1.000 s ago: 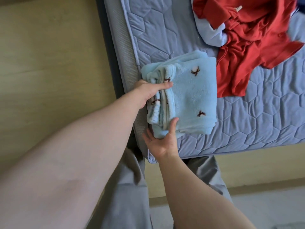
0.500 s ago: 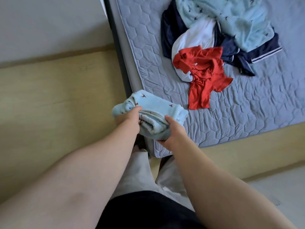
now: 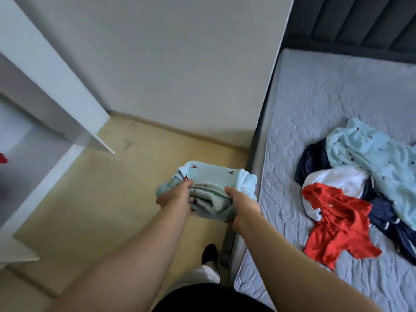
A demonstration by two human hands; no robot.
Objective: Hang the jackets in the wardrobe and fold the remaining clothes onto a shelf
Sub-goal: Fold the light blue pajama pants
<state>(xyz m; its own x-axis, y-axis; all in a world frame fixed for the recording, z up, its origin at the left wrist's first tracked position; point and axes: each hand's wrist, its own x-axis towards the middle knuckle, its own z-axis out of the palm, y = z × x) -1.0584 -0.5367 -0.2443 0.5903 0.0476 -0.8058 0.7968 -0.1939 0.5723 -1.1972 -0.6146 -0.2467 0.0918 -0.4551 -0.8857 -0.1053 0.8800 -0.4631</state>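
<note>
Folded blue garment (image 3: 216, 176) is hanging over the floor (image 3: 101, 199), right of the wardrobe (image 3: 56, 91); I am gripping its left end with my left hand (image 3: 174, 197) and its right end with my right hand (image 3: 242, 207), beside the bed (image 3: 315, 97) holding loose clothes (image 3: 351, 181).

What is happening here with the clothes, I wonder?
A person holds a folded light blue garment in both hands, the left hand and the right hand, above the floor between the bed and an open wardrobe. A red shirt, a white garment, dark blue clothes and another light blue piece lie unfolded on the bed.
</note>
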